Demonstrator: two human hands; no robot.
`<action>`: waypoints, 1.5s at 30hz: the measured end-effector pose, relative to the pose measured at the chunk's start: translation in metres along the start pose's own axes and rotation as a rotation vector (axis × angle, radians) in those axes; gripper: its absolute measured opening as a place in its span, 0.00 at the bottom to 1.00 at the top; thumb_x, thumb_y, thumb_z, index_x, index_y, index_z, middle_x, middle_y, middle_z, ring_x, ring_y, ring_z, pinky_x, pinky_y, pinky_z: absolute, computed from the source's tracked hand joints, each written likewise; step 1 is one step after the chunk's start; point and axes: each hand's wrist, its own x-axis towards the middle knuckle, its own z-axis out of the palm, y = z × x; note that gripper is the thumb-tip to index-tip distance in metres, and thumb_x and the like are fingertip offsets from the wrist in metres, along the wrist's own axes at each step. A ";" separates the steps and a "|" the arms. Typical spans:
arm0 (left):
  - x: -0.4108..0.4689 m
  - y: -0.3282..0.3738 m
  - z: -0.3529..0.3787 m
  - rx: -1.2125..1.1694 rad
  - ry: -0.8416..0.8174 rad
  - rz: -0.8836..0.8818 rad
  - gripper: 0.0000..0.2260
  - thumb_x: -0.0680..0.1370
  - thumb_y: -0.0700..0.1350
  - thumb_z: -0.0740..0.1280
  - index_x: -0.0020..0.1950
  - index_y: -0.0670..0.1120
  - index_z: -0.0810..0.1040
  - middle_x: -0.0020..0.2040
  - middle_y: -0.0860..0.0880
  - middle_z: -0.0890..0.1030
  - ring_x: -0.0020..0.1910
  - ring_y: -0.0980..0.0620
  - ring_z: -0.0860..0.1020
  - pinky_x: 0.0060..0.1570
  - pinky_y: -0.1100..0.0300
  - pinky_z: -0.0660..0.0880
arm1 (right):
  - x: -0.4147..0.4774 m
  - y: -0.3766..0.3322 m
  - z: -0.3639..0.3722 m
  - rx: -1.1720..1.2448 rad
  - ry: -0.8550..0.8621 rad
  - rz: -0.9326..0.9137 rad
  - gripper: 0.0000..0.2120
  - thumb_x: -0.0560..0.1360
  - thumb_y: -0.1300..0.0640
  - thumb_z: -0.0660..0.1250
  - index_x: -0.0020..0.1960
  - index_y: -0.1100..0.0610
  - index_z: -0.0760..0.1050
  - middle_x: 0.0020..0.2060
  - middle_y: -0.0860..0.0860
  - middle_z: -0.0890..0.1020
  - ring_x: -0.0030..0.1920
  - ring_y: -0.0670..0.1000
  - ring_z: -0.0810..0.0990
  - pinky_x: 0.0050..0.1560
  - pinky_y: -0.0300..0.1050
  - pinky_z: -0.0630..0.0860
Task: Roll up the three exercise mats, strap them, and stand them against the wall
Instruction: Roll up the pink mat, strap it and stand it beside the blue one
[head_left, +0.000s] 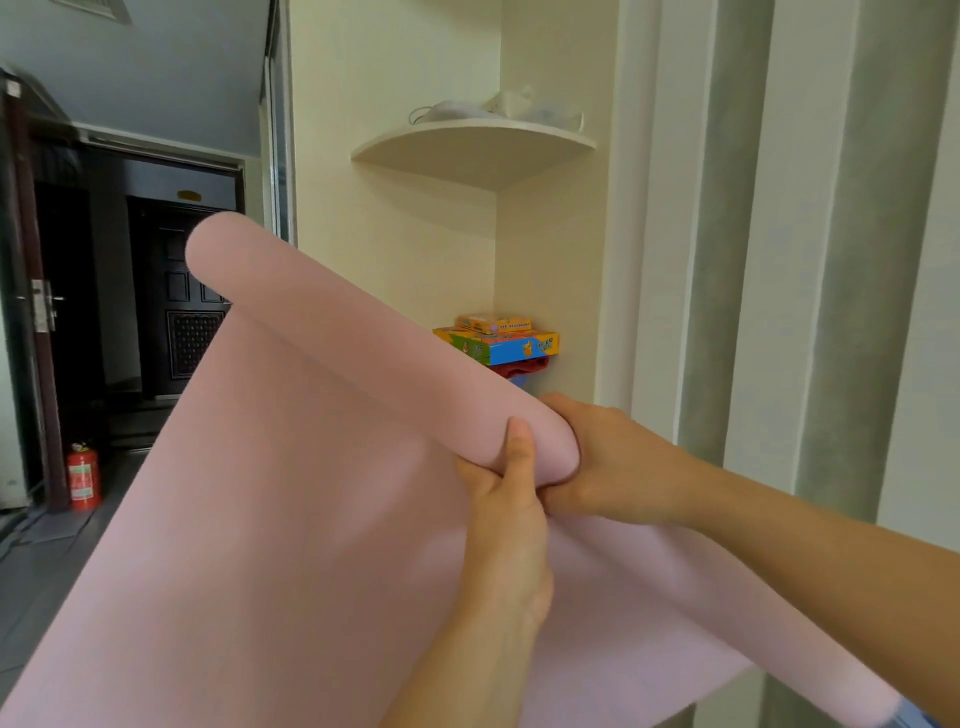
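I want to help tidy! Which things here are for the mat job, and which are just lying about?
For the job: partly rolled pink foam exercise mat, gripped by the left hand and the right hand.
Lying about: red metal fire extinguisher; colourful cardboard boxes; white curved corner shelf; dark panelled door.

Fire extinguisher (83, 475) by door (179, 291); boxes (496, 338) under shelf (472, 148).

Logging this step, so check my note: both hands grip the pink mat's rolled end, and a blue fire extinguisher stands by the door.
The head view shows the fire extinguisher is red, not blue. The rest holds: left hand and right hand grip the pink mat at its rolled end.
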 end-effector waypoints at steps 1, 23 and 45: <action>-0.004 -0.004 0.000 0.051 0.061 0.032 0.24 0.79 0.50 0.64 0.74 0.53 0.62 0.65 0.52 0.77 0.62 0.52 0.77 0.64 0.49 0.73 | -0.003 -0.002 0.005 -0.050 0.034 -0.019 0.27 0.64 0.54 0.75 0.61 0.48 0.70 0.49 0.46 0.82 0.48 0.52 0.80 0.47 0.52 0.78; -0.011 0.008 -0.018 -0.276 -0.214 -0.010 0.20 0.72 0.40 0.70 0.63 0.48 0.74 0.55 0.51 0.83 0.50 0.55 0.82 0.42 0.62 0.78 | -0.008 -0.011 -0.015 0.219 -0.081 -0.094 0.33 0.63 0.61 0.80 0.61 0.41 0.70 0.50 0.36 0.80 0.51 0.36 0.79 0.48 0.31 0.74; -0.015 0.030 -0.033 -0.145 -0.196 0.002 0.22 0.73 0.45 0.70 0.66 0.49 0.73 0.62 0.47 0.80 0.59 0.49 0.80 0.47 0.55 0.80 | -0.011 -0.017 -0.019 0.170 -0.151 -0.103 0.39 0.68 0.56 0.77 0.72 0.40 0.60 0.61 0.34 0.75 0.60 0.36 0.74 0.56 0.34 0.72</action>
